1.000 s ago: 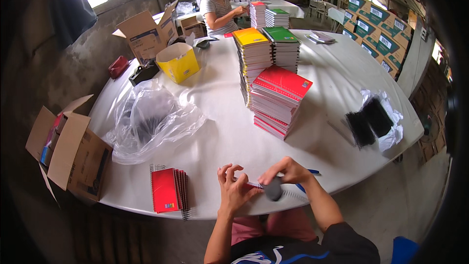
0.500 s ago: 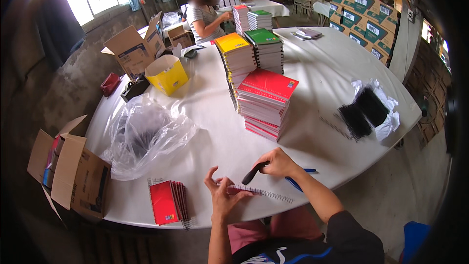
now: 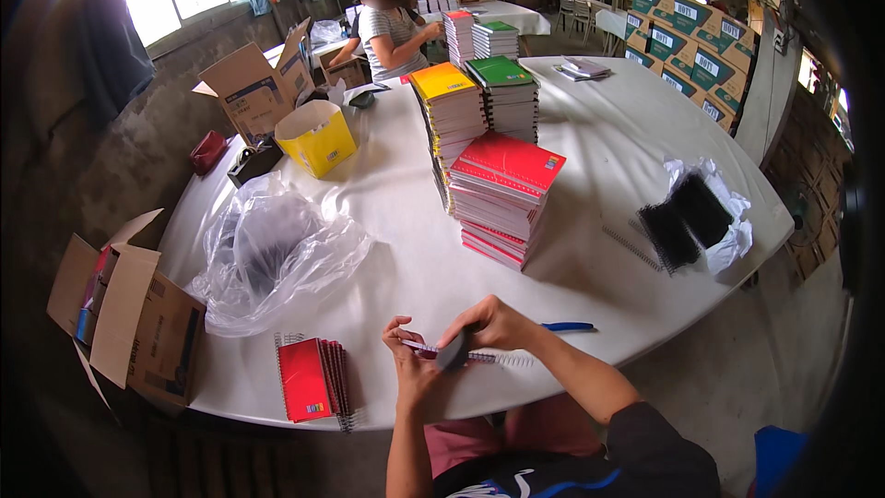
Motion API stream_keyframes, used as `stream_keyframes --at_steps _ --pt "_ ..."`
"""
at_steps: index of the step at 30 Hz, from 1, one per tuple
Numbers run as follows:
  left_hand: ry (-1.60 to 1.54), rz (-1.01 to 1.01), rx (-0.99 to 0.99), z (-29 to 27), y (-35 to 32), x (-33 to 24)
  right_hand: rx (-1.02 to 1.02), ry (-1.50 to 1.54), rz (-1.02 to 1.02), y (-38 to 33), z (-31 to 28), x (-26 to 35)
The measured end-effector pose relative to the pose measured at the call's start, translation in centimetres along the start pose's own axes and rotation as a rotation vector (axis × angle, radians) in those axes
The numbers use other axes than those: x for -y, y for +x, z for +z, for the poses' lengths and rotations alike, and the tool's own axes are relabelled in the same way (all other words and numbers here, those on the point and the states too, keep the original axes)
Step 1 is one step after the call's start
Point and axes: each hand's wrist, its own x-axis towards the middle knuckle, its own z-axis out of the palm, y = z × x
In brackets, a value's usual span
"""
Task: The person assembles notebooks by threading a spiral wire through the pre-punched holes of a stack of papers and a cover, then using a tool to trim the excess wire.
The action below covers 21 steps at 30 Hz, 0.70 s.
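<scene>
At the near edge of the table, my left hand [image 3: 412, 367] grips a small notebook, seen nearly edge-on and mostly hidden by my hands. A metal spiral coil [image 3: 516, 361] runs along its edge and sticks out loose to the right. My right hand [image 3: 495, 325] is closed on a dark, flat, rounded tool [image 3: 453, 353], held against the coiled edge; its exact kind does not show. Just right of that hand lies a blue-handled tool [image 3: 569, 326], partly covered by my forearm. Left of my hands rests a small pile of red spiral notebooks [image 3: 311, 378].
Tall stacks of red [image 3: 507, 162], yellow [image 3: 442, 83] and green notebooks [image 3: 502, 72] stand mid-table. Black coils [image 3: 671, 232] lie in white wrapping at right. A clear plastic bag [image 3: 277, 263], yellow box [image 3: 316, 140] and open cartons [image 3: 152, 341] occupy the left. A person [image 3: 392, 32] works beyond.
My right hand has shifted left and turned, bringing the dark tool's broad side over the coiled edge near my left hand. The notebook and its coil have moved slightly left and up.
</scene>
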Motion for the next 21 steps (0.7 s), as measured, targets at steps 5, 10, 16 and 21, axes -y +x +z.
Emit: stream_keyframes --at_steps 5,10,16,21 --pt "-0.072 -0.106 0.048 0.1 0.2 -1.1 -0.075 -0.299 0.093 0.5 -0.3 -0.5" --pt "0.138 0.005 0.089 0.0 0.1 -1.0 -0.184 -0.937 0.225 0.0 -1.1 -2.7" --pt "-0.428 -0.208 -0.029 -0.3 -0.8 -1.4 -0.643 -1.109 0.211 -7.8 -8.4 -2.3" --pt "-0.573 -0.396 -0.244 -0.8 -0.5 -4.4 -0.693 -1.224 0.405 -11.8 -6.7 0.7"
